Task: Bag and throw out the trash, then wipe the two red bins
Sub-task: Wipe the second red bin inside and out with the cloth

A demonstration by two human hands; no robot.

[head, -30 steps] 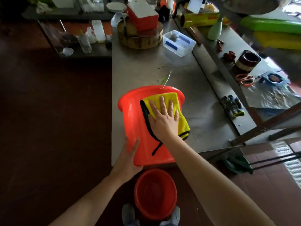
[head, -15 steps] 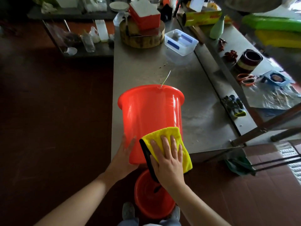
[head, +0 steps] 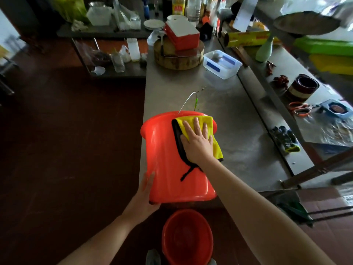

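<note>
Currently the step in hand is wiping the outside wall of the first red bin. This bin lies tilted on the tabletop at centre frame, its mouth pointing away toward the upper frame and its base reaching the near edge. A wire handle sticks out past the rim.

The right hand lies flat on a yellow cloth close to the rim. Its grip is wide: fingers straight and spread, palm down, pressing the cloth rather than clutching it. A flat palm spreads pressure across more of the curved wall.

The left hand rests against the lower left of the bin, beside the base. Its grip is likewise wide, fingers laid straight along the plastic. Judged from its position, it braces the bin against rolling or sliding under the wiping pressure.

A second red bin stands upright on the floor at lower centre, just below the tabletop edge. Whether it is wiped yet cannot be told.
</note>
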